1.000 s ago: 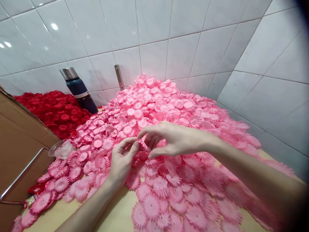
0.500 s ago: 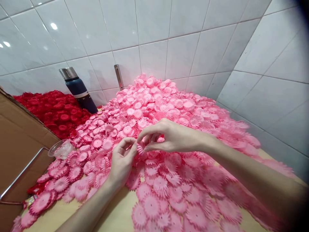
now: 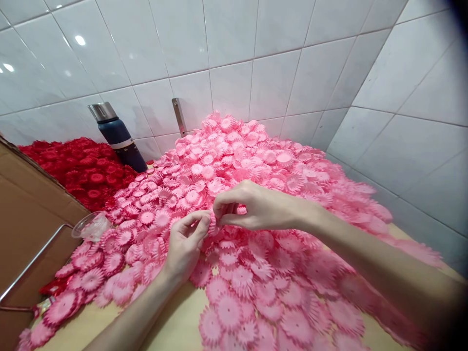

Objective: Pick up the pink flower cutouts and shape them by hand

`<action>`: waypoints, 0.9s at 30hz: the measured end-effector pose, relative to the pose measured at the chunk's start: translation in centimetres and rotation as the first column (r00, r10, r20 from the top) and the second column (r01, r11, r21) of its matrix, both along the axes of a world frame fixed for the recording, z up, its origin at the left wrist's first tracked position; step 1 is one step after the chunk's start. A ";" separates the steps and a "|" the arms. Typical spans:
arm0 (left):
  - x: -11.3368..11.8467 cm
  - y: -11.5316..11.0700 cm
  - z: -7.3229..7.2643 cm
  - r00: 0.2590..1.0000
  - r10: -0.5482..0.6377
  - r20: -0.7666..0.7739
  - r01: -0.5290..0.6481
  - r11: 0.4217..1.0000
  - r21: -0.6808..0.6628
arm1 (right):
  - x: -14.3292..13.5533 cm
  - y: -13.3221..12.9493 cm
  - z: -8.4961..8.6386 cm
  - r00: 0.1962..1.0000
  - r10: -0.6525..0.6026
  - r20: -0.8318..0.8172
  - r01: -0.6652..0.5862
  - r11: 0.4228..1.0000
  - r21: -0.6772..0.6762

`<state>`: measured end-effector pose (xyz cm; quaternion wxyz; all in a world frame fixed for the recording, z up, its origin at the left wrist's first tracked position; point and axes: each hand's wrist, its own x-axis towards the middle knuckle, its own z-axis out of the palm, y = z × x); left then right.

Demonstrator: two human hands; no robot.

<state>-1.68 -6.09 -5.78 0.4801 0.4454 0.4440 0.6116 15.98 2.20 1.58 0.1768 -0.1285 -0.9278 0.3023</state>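
Between my two hands is a small pink fringed paper flower (image 3: 212, 226), pinched on both sides. My left hand (image 3: 188, 239) grips its left edge with thumb and forefinger. From the right, my right hand (image 3: 243, 207) holds the other edge, its fingers curled and pressed together. Part of the flower is hidden by the fingertips. Both hands hover over a large heap of pink fringed flower pieces (image 3: 230, 312), many with a small hole in the middle, which spreads in front of and behind them.
A pile of red pieces (image 3: 97, 178) lies at the left back, beside a dark blue flask (image 3: 122, 141) leaning near the tiled wall (image 3: 278, 83). At left stand a cardboard box (image 3: 29, 204) and a clear plastic cup (image 3: 91, 225). The pale tabletop (image 3: 179, 317) shows at the front.
The right hand has shifted slightly right and its fingers have closed further. My left thumb and forefinger have drawn together on the flower. The surroundings stay the same.
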 end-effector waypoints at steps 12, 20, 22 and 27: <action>-0.1 0.1 -0.2 0.989 0.106 -0.106 -0.102 0.994 0.049 | 0.0 -0.2 0.1 0.996 -0.040 0.078 0.054 0.980 -0.190; -0.4 -0.1 -0.4 0.987 0.074 -0.143 -0.061 0.994 0.094 | -0.1 -0.1 -0.2 0.993 -0.092 0.080 0.103 0.985 -0.137; -0.4 0.0 -0.4 0.982 0.077 -0.170 -0.058 0.992 0.111 | -0.2 -0.1 -0.2 0.992 -0.099 0.080 0.108 0.987 -0.119; -0.4 0.1 -0.4 0.977 0.079 -0.196 -0.054 0.990 0.129 | -0.3 -0.1 -0.2 0.990 -0.098 0.097 0.107 0.990 -0.093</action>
